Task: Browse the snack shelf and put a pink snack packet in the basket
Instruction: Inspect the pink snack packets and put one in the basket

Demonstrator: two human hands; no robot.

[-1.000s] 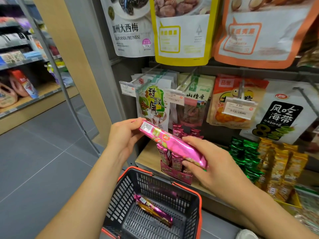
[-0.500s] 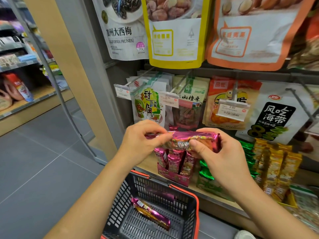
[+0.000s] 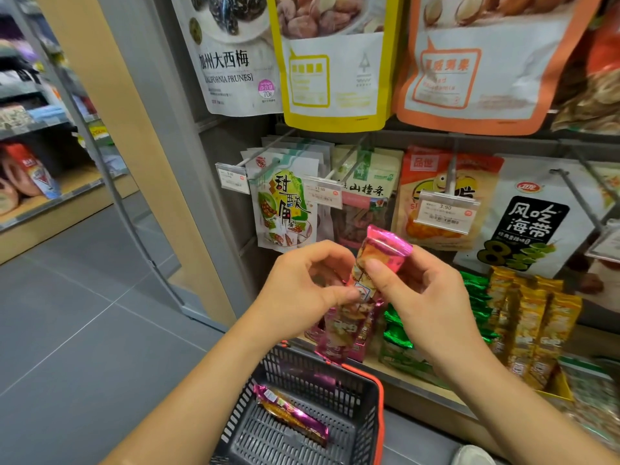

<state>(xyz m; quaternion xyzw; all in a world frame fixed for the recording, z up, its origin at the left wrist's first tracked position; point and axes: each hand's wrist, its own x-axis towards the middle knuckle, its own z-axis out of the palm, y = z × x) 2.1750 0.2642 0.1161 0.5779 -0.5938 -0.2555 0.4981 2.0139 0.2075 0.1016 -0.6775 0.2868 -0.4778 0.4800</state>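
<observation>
Dark grey plastic mesh with an orange rim: the basket (image 3: 378, 397) sits nearest me, low in the view. A pink foil packet (image 3: 292, 416) already lies flat on its floor, with its long axis running diagonally from far left to near right. I judge that part of the job done. What seems left is to finish looking over the one in hand and lower it in.

Above the basket's far rim, the left hand (image 3: 302, 286) and right hand (image 3: 426, 297) share a second pink packet (image 3: 372, 256). It stands close to upright, its long axis tilted slightly. The crimped top end points up and to the right, and the lower end hangs down and left toward the rim. That lower end overlaps pink packets on the shelf behind, so I cannot tell exactly where it stops. The left thumb and forefinger pinch it around the middle. The right thumb (image 3: 377, 268) presses the printed face near the top, with the other right fingers curled behind. I read this as an inspecting hold, not a release.

Behind the hands, the wooden shelf (image 3: 412, 384) carries green packets (image 3: 397, 337) and gold packets (image 3: 530, 323) standing in rows. Farthest back, a tamarind pouch (image 3: 285, 209) and a seaweed pouch (image 3: 533, 223) hang on pegs beside a price tag (image 3: 446, 213).
</observation>
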